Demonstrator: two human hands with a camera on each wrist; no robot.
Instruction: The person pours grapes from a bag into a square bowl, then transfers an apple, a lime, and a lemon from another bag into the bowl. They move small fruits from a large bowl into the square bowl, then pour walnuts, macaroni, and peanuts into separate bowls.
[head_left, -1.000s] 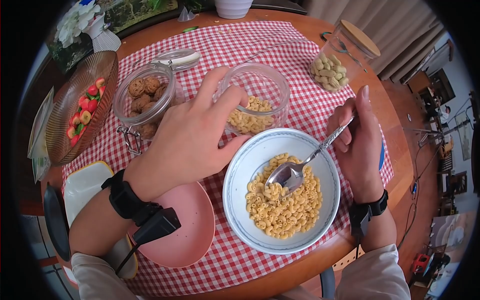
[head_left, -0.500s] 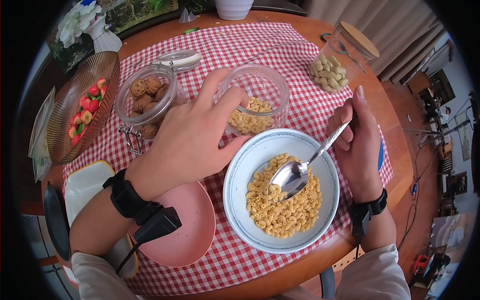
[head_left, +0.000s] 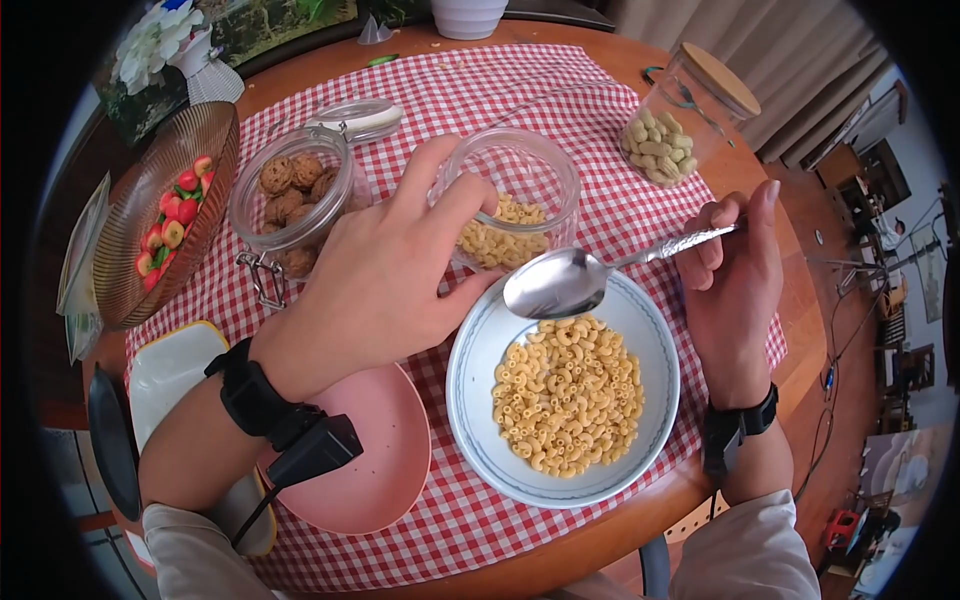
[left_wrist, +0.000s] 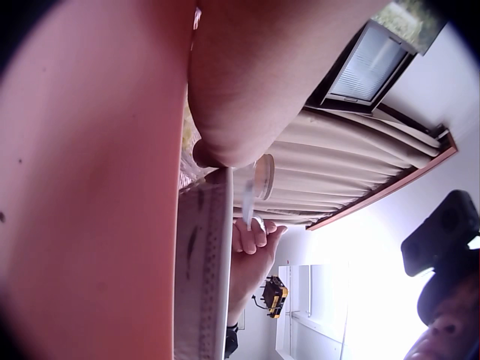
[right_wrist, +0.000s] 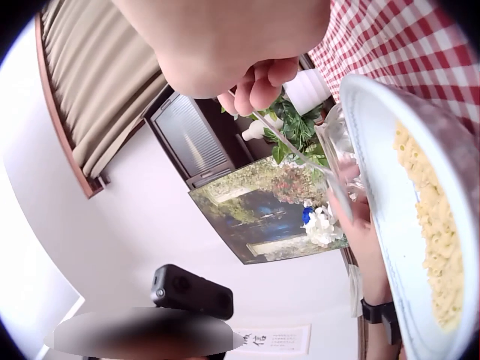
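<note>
My right hand [head_left: 735,290] pinches the patterned handle of a metal spoon [head_left: 558,284]. The spoon's bowl, with no pasta visible in it, hangs over the far rim of the white bowl [head_left: 465,400]. Short curved pasta [head_left: 570,400] lies in that bowl. My left hand [head_left: 385,270] spreads over the near left side of an open glass jar [head_left: 565,190], its thumb at the white bowl's rim; whether the fingers grip the jar is unclear. More pasta [head_left: 500,240] lies in the jar. In the right wrist view the spoon [right_wrist: 296,154] slants from my right fingers.
Left of the jar stands an open jar of walnuts [head_left: 290,190]; farther left is a ribbed bowl [head_left: 125,215] of red fruit. A pink plate [head_left: 370,450] lies near my left wrist. A lidded jar of peanuts [head_left: 658,145] stands at the back right.
The spoon has risen out of the pasta and moved up and left to the bowl's far rim. My right hand has shifted slightly right; my left hand has stayed in place.
</note>
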